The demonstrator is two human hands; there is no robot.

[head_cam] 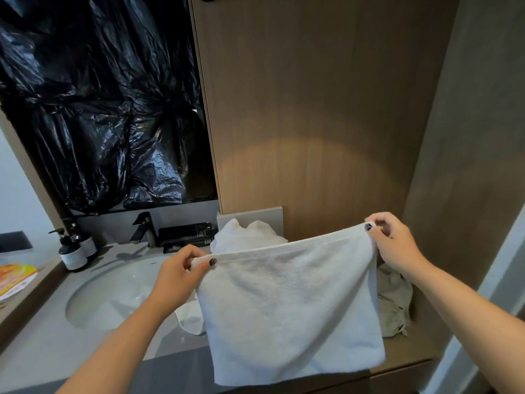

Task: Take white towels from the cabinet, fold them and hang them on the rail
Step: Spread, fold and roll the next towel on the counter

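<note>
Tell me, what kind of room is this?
Most likely a bathroom, maybe in a hotel. There is a round sink set in a grey counter, a dark tap behind it and pump bottles of soap beside it. The hands hold up a white towel.

Bare forearms, no sleeves; dark glittery polish on thumbnails (213,261).

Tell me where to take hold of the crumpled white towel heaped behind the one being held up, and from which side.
Pinch a raised peak of the crumpled white towel from above. It lies bunched against the wooden panel, its front hidden by the held towel, which the left hand and right hand hold by the corners, so only its top is likely reachable.
</note>
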